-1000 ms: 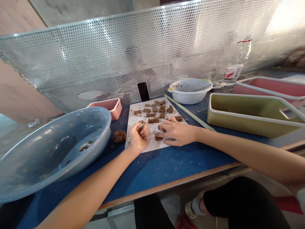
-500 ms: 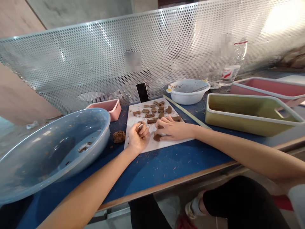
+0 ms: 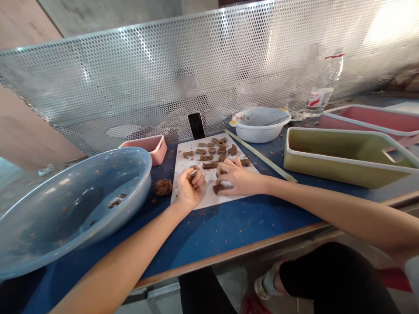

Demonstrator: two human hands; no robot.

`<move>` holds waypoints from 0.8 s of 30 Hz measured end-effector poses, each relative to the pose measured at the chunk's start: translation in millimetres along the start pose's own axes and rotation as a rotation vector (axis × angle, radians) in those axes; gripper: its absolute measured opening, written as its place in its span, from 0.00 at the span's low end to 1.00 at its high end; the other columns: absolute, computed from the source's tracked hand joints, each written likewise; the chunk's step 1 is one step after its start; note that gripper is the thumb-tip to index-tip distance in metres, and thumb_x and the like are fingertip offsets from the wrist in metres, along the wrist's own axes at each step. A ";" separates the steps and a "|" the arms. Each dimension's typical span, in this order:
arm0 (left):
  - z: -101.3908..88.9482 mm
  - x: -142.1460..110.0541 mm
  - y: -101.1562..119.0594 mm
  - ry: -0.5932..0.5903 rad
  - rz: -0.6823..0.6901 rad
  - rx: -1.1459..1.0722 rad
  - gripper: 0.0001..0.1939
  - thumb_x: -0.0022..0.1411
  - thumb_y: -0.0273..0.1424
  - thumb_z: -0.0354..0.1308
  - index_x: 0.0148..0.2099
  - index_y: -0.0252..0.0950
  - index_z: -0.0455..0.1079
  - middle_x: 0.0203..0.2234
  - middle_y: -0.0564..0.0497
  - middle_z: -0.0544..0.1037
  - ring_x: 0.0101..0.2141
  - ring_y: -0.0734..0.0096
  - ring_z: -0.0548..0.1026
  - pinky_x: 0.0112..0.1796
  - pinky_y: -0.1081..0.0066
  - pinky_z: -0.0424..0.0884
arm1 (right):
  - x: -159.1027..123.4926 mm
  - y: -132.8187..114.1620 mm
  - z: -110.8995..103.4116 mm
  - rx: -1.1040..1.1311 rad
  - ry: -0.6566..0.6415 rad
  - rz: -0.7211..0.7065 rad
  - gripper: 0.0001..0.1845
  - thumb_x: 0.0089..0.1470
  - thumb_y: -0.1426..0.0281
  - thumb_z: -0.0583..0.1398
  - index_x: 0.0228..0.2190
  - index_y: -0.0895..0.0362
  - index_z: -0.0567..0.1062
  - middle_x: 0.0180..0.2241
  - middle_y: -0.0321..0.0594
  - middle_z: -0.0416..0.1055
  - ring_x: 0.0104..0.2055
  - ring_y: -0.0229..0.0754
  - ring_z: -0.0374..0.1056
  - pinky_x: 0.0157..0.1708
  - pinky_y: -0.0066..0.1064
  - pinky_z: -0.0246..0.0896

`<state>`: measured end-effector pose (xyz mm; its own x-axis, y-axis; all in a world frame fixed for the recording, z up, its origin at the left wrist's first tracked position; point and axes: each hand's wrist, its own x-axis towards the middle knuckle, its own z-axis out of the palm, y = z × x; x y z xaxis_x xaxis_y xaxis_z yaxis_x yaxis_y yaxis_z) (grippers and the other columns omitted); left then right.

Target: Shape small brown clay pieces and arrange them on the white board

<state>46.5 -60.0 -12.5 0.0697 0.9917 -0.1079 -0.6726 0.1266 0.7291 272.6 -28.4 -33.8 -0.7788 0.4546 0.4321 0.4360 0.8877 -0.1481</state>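
My left hand (image 3: 190, 185) is over the near left part of the white sheet (image 3: 183, 163), its fingers curled in and closed on a small brown bit (image 3: 194, 167) that shows at the top of the curl. My right hand (image 3: 238, 179) is just beside it, apart from it, palm down over the near right part of the sheet. Its fingers are bent and touch a brown lump (image 3: 218, 189) at their tips; I cannot tell whether they pinch it or only rest against it.

Beyond my hands, the brown pieces (image 3: 210, 165) lie in uneven rows on the sheet, with crumbs among them. A rough brown clod (image 3: 163, 187) sits on the blue table (image 3: 209, 237), just left of the sheet, near the big blue basin (image 3: 132, 213). Behind the basin is a small pink box (image 3: 159, 150). A phone (image 3: 196, 126) stands tilted at the sheet's far edge, before the perforated metal screen (image 3: 140, 87).

A pale strip (image 3: 262, 156) lies slantwise along the sheet's right side. Past it are a white bowl (image 3: 261, 132), a green bin (image 3: 340, 168), a larger pink bin (image 3: 376, 120) and a clear bottle (image 3: 319, 100).
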 end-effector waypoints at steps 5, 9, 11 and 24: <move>-0.6 -0.1 0.4 -0.003 -0.010 -0.001 0.11 0.66 0.25 0.54 0.31 0.35 0.72 0.15 0.61 0.49 0.15 0.78 0.47 0.18 0.73 0.43 | -3.1 -0.4 -5.2 -0.061 -0.010 -0.001 0.22 0.69 0.50 0.70 0.47 0.55 0.86 0.50 0.51 0.74 0.53 0.55 0.63 0.55 0.49 0.52; 0.0 -0.7 0.6 -0.001 -0.015 0.006 0.11 0.66 0.25 0.54 0.30 0.35 0.72 0.15 0.61 0.49 0.15 0.78 0.47 0.18 0.73 0.43 | -4.5 1.2 -4.9 0.005 -0.017 -0.003 0.16 0.71 0.54 0.69 0.46 0.54 0.86 0.50 0.49 0.74 0.53 0.55 0.63 0.56 0.49 0.52; 0.1 -0.8 0.4 -0.003 -0.011 0.008 0.10 0.66 0.25 0.55 0.31 0.35 0.72 0.15 0.61 0.49 0.15 0.78 0.47 0.18 0.73 0.44 | -4.5 1.4 -3.4 0.024 -0.003 -0.008 0.14 0.72 0.56 0.67 0.45 0.54 0.86 0.49 0.48 0.73 0.53 0.54 0.64 0.55 0.49 0.51; -0.2 -2.7 -1.4 -0.005 -0.007 0.010 0.08 0.65 0.25 0.56 0.32 0.35 0.70 0.15 0.61 0.50 0.16 0.79 0.46 0.18 0.72 0.45 | -12.3 9.0 -24.8 -0.117 -0.047 -0.450 0.16 0.79 0.63 0.58 0.55 0.54 0.84 0.38 0.42 0.76 0.43 0.47 0.68 0.49 0.43 0.47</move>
<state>47.2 -62.8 -13.4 0.0779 0.9909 -0.1096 -0.6645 0.1335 0.7353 297.3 -27.8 -18.4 -0.9205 0.0315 0.3894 0.0962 0.9844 0.1476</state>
